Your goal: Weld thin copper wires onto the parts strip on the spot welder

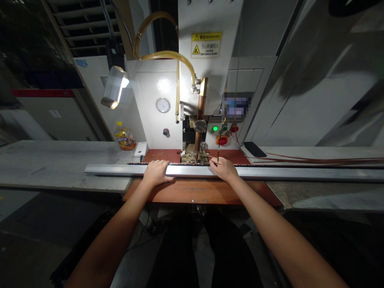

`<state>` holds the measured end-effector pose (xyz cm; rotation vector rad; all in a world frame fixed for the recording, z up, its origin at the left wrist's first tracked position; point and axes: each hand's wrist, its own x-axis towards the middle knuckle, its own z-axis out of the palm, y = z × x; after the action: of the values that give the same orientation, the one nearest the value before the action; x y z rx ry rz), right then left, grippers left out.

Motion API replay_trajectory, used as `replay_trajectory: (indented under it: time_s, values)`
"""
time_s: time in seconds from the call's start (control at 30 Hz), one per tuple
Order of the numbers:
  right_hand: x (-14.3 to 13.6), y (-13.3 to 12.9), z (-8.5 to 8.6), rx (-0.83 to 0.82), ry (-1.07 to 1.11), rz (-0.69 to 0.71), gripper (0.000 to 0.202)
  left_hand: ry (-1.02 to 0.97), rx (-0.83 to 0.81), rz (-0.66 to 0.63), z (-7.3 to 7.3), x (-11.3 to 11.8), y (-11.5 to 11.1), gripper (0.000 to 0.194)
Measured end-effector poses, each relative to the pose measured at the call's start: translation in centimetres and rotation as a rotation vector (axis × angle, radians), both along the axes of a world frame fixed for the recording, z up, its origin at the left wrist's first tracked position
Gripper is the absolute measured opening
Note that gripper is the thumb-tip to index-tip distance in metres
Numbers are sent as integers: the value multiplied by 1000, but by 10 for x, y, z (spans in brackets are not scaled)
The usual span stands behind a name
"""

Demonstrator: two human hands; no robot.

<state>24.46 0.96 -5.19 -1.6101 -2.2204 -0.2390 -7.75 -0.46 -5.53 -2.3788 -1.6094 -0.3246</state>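
Note:
A long silver metal bar (192, 171) lies crosswise in front of the machine, over a reddish-brown work plate (198, 191). My left hand (156, 173) is closed around the bar left of the machine's head, fingers on its far side and thumb on the near side. Right of the head, my right hand (224, 169) rests over the bar with its fingers pinched together. A thin dark stick (220, 138) rises from those fingers. Between my hands, a copper-coloured electrode rod (198, 140) points down at a small metal fixture (193, 154) just behind the bar.
A lamp (115, 87) hangs at upper left. On the left table stand an orange drink bottle (125, 138) and a white box (141, 149). A black phone (255, 149) and thin copper-coloured rods (315, 160) lie at right. A yellowish hose (168, 55) loops above.

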Motion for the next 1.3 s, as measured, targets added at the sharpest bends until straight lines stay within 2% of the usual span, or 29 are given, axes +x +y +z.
replay_trajectory:
  time_s: [0.93, 1.3]
  values:
    - [11, 0, -2, 102, -34, -5, 32, 2, 82, -36, -5, 8, 2, 62]
    - [14, -1, -2, 99, 50, 16, 31, 6, 90, -49, -5, 12, 3, 61]
